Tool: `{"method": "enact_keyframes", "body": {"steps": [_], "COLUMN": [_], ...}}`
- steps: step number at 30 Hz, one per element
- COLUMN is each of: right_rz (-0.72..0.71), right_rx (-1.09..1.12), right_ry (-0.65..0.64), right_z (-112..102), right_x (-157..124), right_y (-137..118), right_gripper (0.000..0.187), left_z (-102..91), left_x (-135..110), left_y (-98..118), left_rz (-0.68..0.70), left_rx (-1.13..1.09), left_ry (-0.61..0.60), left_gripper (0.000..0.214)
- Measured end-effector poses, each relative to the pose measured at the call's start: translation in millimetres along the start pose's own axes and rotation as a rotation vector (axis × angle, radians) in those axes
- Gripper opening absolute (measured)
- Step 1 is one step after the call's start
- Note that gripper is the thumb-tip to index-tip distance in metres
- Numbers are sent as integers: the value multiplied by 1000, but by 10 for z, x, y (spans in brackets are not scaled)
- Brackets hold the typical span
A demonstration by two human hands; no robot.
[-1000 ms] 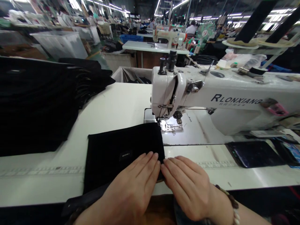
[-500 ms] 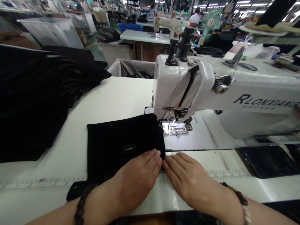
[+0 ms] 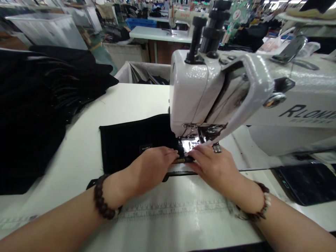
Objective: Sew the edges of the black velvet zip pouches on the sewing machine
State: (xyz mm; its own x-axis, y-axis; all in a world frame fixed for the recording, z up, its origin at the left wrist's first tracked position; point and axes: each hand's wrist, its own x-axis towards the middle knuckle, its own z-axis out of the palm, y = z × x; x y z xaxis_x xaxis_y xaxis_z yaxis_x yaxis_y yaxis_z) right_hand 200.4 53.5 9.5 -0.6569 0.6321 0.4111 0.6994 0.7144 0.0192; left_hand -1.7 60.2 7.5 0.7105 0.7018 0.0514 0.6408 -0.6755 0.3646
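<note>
A black fabric piece [image 3: 118, 143] with a small dark label [image 3: 145, 147] lies on the white sewing table, its right end under the head of the sewing machine [image 3: 189, 94]. My left hand [image 3: 152, 168] is over the fabric's front right part, fingers closed together on it near the edge. Between my hands shows a zipper with gold-coloured teeth [image 3: 179, 160]. My right hand [image 3: 216, 166] pinches the dark end of this zipper, just in front of the lit presser foot [image 3: 190, 144]. The fingertips of both hands are partly hidden.
A heap of black fabric pieces [image 3: 31, 115] covers the table's left side. A dark phone [image 3: 308, 182] lies at the right. Ruler markings [image 3: 168, 211] run along the front. Behind the table stands a bin [image 3: 124, 73] holding dark material.
Both hands have moved away from me toward the presser foot, and the fabric's front part has shifted with them. The zipper teeth now show between the hands. The view has shifted slightly.
</note>
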Motion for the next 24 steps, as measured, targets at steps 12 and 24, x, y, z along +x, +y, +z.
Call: {"method": "enact_keyframes", "body": {"steps": [12,24], "right_rz": [-38,111], "right_rx": [675,105], "right_ry": [-538,-386], "right_z": [-303,29], "right_x": [26,83], "right_y": [368,29], "right_gripper": [45,27], "left_z": [68,112], "left_x": [-115,69], "left_y": [77,-126], "left_rz": [142,263], "left_rx": [207,593], "left_ry": [-75,-11], "left_gripper": [36,40]}}
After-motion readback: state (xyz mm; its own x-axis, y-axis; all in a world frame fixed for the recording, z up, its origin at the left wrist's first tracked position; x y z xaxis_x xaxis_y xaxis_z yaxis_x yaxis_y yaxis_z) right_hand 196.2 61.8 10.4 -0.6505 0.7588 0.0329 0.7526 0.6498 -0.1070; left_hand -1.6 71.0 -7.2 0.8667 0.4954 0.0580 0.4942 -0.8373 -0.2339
